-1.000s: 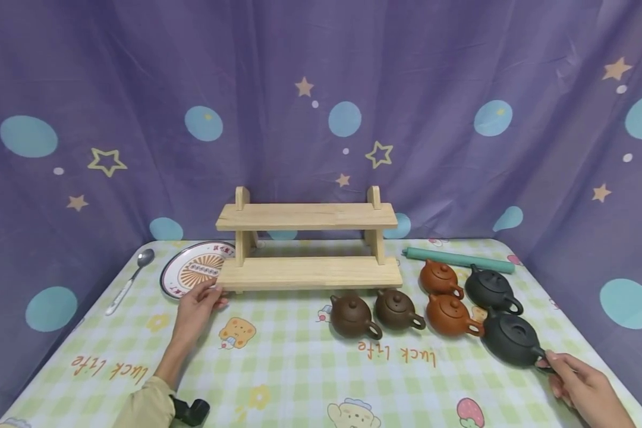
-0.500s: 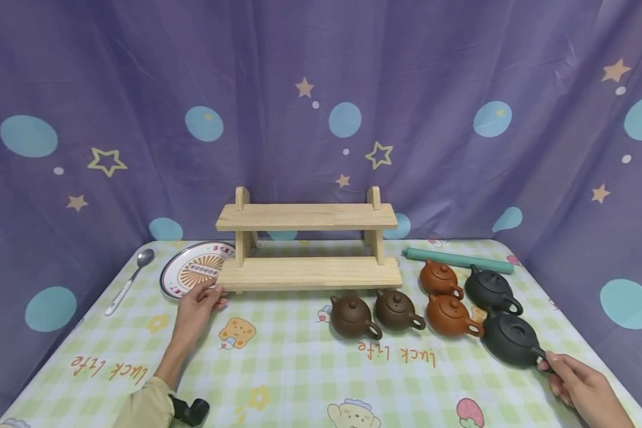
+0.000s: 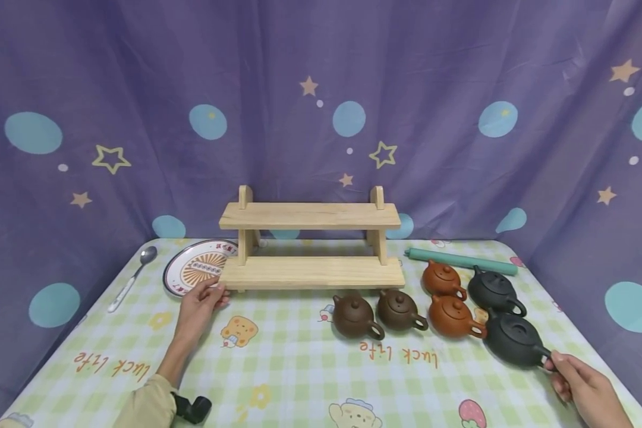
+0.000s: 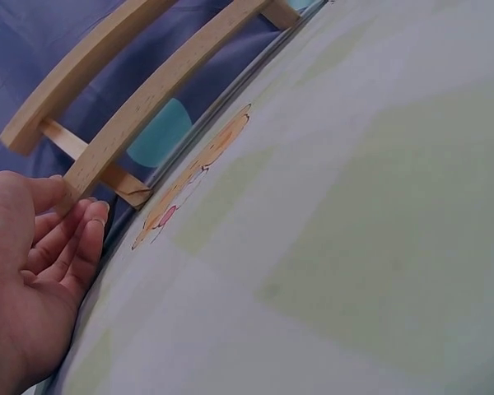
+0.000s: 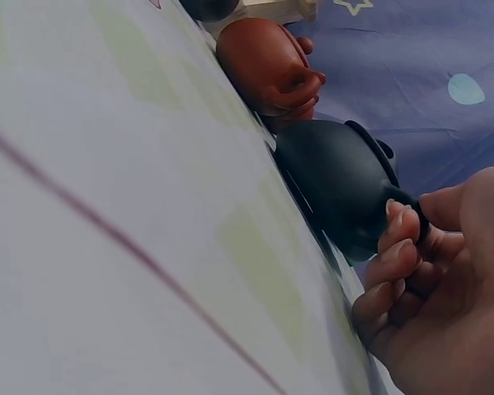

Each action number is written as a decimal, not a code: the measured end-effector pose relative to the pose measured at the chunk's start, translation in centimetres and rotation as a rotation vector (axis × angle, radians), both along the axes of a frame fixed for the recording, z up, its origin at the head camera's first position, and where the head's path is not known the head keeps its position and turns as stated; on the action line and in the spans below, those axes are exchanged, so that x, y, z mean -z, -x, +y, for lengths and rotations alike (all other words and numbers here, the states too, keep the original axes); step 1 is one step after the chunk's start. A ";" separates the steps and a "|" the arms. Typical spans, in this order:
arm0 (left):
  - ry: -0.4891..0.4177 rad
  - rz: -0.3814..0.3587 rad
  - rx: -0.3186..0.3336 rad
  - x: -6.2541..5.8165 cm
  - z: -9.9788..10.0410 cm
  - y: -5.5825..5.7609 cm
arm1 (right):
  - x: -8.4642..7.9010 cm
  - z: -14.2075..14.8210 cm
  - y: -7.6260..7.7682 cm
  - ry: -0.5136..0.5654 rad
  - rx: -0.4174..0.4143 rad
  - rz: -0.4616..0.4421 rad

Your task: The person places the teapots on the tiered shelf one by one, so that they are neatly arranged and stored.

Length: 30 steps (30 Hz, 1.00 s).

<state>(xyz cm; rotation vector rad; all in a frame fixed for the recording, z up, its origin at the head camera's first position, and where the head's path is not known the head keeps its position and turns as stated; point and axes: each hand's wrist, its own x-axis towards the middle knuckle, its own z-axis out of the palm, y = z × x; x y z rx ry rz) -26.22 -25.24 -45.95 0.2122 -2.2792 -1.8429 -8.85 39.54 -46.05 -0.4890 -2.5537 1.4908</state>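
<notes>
A two-tier wooden shelf (image 3: pixel 310 273) stands at the back middle of the table. My left hand (image 3: pixel 199 312) pinches the left end of its lower board, thumb above and fingers beneath, as the left wrist view shows. At the right, my right hand (image 3: pixel 588 383) pinches the handle of the nearer black teapot (image 3: pixel 513 340), which sits on the cloth. Behind it is a second black teapot (image 3: pixel 493 291). Two orange-brown teapots (image 3: pixel 455 317) stand to their left, one behind the other. Further left, two dark brown teapots (image 3: pixel 353 316) stand side by side before the shelf.
A patterned plate (image 3: pixel 197 270) lies partly behind the shelf's left end, with a spoon (image 3: pixel 134 279) to its left. A green roll (image 3: pixel 460 261) lies along the back right, behind the teapots. A purple curtain (image 3: pixel 321 53) hangs behind the table.
The head view has shifted slightly. Both hands keep their grips, and the shelf and teapots stay in place.
</notes>
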 end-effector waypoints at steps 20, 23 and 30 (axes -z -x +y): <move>-0.025 -0.007 0.020 -0.1 0.0 -0.2 | 0.0 -0.1 -0.3 0.004 0.027 0.054; -0.026 -0.006 0.026 -0.1 0.0 -0.2 | 0.0 0.0 -0.3 0.014 0.022 0.048; -0.009 -0.005 0.012 -0.1 0.0 -0.2 | -1.0 0.2 -0.3 -0.032 -0.011 0.092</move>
